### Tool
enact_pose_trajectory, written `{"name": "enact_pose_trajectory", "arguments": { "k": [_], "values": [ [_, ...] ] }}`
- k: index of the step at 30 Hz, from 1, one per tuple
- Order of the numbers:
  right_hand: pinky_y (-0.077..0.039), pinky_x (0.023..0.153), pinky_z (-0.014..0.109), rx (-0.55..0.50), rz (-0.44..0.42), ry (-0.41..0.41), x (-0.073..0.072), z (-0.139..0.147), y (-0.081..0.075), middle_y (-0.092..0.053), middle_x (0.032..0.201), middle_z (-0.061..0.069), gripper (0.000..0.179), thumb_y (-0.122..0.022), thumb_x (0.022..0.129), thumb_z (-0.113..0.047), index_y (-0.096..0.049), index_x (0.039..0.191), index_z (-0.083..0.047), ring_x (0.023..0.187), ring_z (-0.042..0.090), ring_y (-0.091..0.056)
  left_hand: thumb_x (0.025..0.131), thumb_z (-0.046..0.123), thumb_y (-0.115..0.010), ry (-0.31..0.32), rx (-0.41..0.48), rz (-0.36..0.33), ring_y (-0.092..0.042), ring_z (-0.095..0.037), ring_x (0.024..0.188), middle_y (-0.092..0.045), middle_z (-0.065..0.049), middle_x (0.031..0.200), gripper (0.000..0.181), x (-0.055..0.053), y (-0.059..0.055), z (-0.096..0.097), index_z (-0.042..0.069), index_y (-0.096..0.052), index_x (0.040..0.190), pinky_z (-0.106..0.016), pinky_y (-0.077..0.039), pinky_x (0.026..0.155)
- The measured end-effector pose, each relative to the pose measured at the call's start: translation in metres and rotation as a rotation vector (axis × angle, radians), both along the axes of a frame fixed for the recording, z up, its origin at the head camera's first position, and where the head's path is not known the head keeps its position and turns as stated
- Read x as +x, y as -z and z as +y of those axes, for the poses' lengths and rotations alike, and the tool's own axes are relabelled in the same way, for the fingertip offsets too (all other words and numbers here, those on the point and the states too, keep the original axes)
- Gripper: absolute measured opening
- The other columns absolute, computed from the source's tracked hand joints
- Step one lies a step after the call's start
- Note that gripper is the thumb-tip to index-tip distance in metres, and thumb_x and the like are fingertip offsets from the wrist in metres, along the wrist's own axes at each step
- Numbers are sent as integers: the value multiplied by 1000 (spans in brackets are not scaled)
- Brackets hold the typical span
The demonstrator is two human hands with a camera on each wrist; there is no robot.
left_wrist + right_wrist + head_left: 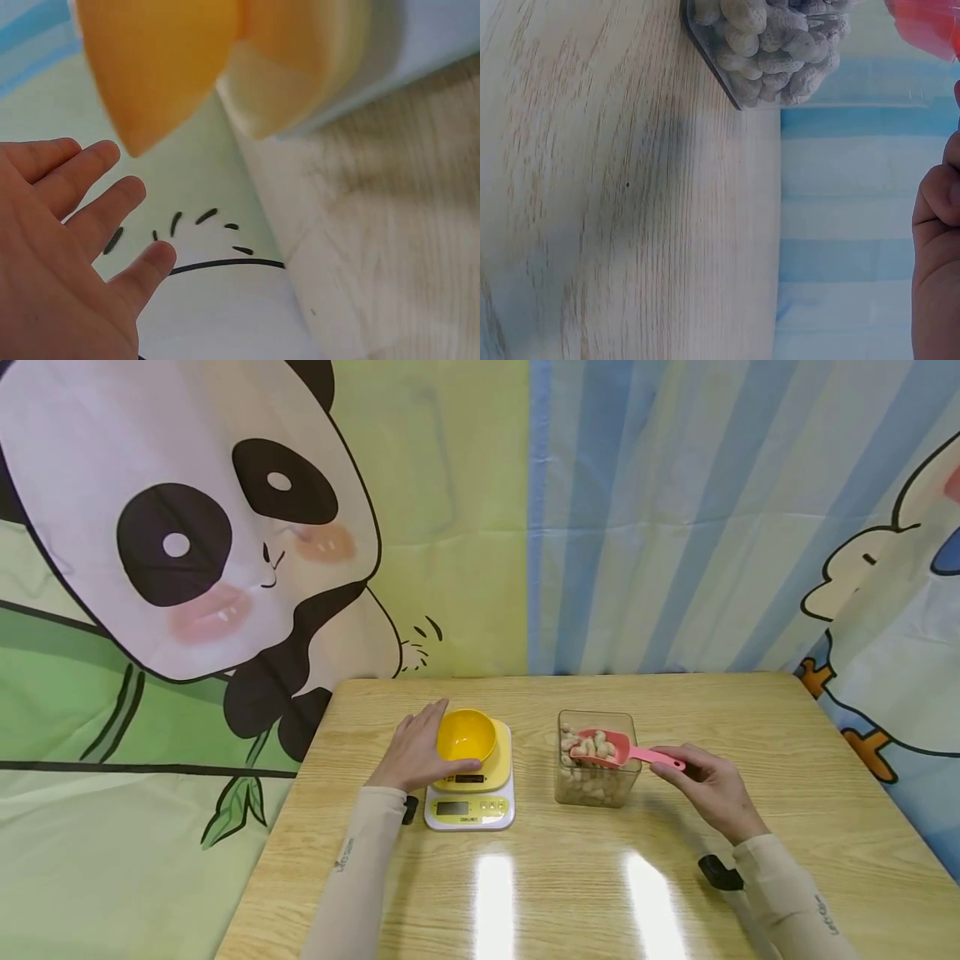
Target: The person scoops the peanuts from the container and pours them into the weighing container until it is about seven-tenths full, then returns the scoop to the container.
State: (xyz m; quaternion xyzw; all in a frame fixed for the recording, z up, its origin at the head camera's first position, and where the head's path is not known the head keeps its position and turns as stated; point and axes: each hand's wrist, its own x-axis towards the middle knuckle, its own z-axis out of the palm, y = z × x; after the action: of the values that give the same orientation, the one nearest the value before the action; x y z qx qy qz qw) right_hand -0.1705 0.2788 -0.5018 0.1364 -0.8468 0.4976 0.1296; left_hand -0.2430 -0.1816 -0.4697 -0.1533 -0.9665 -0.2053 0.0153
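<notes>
A yellow bowl (pixel 467 737) sits on a yellow-and-white kitchen scale (pixel 471 810). My left hand (pixel 420 752) is at the bowl's left side, fingers extended and thumb reaching across its front; in the left wrist view the fingers (pixel 97 172) look apart from the bowl (pixel 161 60). With thumb and fingers, my right hand (pixel 708 785) pinches the handle of a pink scoop (pixel 626 750). Peanuts in their shells (pixel 594 745) fill the scoop, which is over the opening of a clear square container (pixel 596 793) of peanuts. The right wrist view shows those peanuts (pixel 780 52) through the container's wall.
Scale and container stand side by side on a light wooden table (pixel 555 885), with a gap between them. Behind the table's back edge hangs a printed curtain (pixel 480 543) with a panda and blue stripes. Bright light reflections lie on the near tabletop.
</notes>
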Motion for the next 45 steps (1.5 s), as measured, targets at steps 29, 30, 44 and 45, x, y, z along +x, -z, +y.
{"name": "enact_pose_trajectory", "arguments": {
  "k": [29,30,44,45],
  "values": [
    [-40,51,27,-81,-12,63,12,-7,-13,-64,91,8,25,-67,98,-7,-71,122,-1,64,13,-46,67,83,-71,-52,60,-50,-39,-31,143,-39,-9,159,125,-1,24,-3,14,-28,161,-48,-22,122],
    [-40,50,28,-83,-11,68,10,-5,-10,-63,91,7,25,-67,98,-7,-71,123,-3,63,13,-46,66,84,-71,-51,61,-47,-40,-31,142,-39,-9,159,125,-2,25,-3,14,-28,161,-48,-23,121],
    [-36,50,29,-126,14,75,-11,-7,-30,-68,95,-4,25,-67,97,-4,-72,122,-3,60,15,-41,66,80,-75,-69,105,-61,-44,-30,138,-45,-8,154,123,-6,27,-2,16,-28,161,-50,-25,120],
    [-36,50,29,-125,11,74,-12,-9,-32,-67,95,-1,25,-68,97,-6,-72,122,-2,60,15,-41,66,79,-75,-71,110,-59,-45,-31,137,-46,-8,153,122,-6,28,-2,16,-29,160,-51,-27,119]
  ]
}}
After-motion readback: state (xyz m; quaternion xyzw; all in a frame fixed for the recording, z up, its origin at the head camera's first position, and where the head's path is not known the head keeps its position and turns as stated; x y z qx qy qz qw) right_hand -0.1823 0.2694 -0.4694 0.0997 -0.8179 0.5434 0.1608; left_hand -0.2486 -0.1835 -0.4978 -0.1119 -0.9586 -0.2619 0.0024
